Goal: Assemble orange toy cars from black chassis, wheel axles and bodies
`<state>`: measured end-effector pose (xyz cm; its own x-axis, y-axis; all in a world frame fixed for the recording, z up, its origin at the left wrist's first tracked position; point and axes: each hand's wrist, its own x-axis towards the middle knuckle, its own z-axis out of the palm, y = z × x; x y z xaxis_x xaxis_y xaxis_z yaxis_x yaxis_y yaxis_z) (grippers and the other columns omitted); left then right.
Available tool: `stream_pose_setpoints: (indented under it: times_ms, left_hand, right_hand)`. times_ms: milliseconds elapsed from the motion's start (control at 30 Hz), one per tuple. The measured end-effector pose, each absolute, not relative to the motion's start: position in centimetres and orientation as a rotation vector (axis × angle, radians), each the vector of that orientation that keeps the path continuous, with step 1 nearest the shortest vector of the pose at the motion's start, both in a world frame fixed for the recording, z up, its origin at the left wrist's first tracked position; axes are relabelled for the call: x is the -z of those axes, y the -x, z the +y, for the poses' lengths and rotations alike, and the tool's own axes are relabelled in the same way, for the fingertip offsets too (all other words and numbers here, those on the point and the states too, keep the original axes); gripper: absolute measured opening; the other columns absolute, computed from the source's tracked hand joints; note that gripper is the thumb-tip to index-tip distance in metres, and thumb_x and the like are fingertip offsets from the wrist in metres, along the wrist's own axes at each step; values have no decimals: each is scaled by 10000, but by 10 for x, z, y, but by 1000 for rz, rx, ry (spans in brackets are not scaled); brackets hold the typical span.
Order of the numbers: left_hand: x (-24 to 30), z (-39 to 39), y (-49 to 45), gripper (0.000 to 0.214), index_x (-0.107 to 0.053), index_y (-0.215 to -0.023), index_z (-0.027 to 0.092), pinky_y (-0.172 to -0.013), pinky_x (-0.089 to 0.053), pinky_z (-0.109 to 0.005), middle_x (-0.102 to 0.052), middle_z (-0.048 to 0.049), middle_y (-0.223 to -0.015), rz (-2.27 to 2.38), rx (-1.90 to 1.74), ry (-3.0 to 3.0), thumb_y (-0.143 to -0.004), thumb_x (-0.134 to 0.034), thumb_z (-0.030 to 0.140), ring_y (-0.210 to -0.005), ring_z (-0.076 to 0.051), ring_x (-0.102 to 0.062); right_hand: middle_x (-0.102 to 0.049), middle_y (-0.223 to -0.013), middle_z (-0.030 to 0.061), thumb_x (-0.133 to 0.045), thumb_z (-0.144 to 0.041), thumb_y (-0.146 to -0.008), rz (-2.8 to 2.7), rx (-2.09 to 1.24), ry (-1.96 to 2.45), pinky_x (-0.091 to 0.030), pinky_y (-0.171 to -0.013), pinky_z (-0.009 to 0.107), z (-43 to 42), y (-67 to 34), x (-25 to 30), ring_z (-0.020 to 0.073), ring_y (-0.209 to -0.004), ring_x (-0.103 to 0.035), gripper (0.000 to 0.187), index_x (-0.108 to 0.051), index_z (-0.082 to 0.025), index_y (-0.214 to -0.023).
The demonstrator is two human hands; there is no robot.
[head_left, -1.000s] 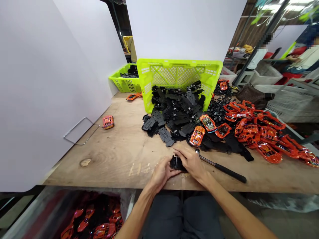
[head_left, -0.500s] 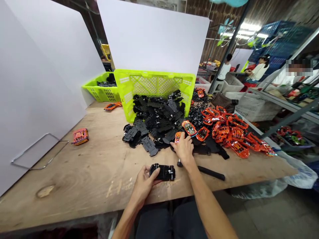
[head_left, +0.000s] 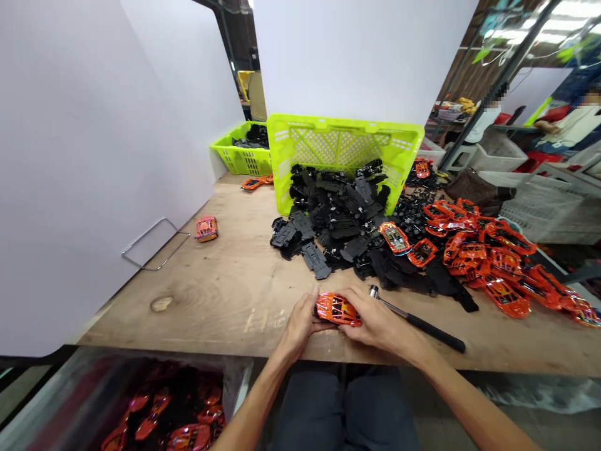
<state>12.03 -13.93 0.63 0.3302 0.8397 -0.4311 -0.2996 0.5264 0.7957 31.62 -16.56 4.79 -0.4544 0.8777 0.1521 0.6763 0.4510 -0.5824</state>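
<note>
Clamping orange car shell [head_left: 338,309] between left fingers [head_left: 304,314] and right fingers [head_left: 360,304]; over-squeezing could crack it; hammer [head_left: 419,323] just past right fingers.

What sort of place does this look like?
Probably a small toy-car assembly workshop: a plywood workbench piled with orange toy car shells, black chassis spilling from a lime-green plastic crate.

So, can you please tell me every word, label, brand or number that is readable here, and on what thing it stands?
None can be read. The orange toy car shell has dark printed markings, but any lettering on it is too small or blurred to read.
</note>
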Motion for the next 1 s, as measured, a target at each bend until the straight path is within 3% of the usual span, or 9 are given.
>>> stream_pose_setpoints:
  times_ms: [167, 433, 600, 767, 867, 1000]
  left_hand:
    - [-5, -143, -121, 570, -511, -866, 221, -782, -656, -418, -798, -58, -879, 994, -864, -706, -677, -913, 577, -809, -258, -790]
    - [-2, -145, -121, 571, -508, -873, 212, -762, -654, -405, -781, -58, -878, 1013, -875, -702, -682, -904, 576, -833, -255, -777]
    - [1, -147, -122, 571, -487, -853, 219, -714, -646, -377, -748, -36, -844, 1038, -879, -675, -685, -894, 583, -813, -240, -755]
    - [1, -146, -127, 596, -478, -802, 224, -614, -611, -311, -666, 8, -768, 1110, -925, -683, -634, -911, 596, -721, -194, -691]
    - [-2, -148, -127, 574, -487, -783, 215, -596, -590, -283, -642, 17, -757, 1120, -948, -708, -646, -912, 577, -698, -173, -661]
    - [-7, -156, -117, 436, -553, -900, 206, -670, -566, -265, -694, 4, -807, 951, -984, -819, -781, -860, 492, -715, -155, -661]
  right_hand:
    - [-649, -1253, 100, -656, -82, -845, -2318, -627, 1267, -545, -1005, 434, -159, -317, -36, 285, -1161, -643, 556, -519, -247, -1358]
    - [-637, -1236, 117, -708, -253, -936, -2345, -586, 1349, -559, -987, 479, -165, -318, -26, 312, -1134, -647, 444, -525, -259, -1341]
    - [-649, -1284, 157, -694, -456, -962, -2348, -313, 1365, -561, -972, 506, -168, -313, 0, 352, -1164, -645, 544, -494, -228, -1414]
    - [-674, -1230, 205, -642, -578, -955, -2374, -34, 1451, -524, -943, 574, -168, -297, 18, 397, -1099, -643, 553, -552, -181, -1330]
    - [-678, -1220, 200, -612, -559, -983, -2391, -89, 1457, -509, -951, 572, -166, -298, 3, 377, -1080, -639, 510, -561, -168, -1306]
    - [-684, -1231, 125, -589, -495, -1025, -2229, -502, 1440, -494, -1011, 490, -174, -319, -25, 307, -1125, -643, 393, -571, -228, -1313]
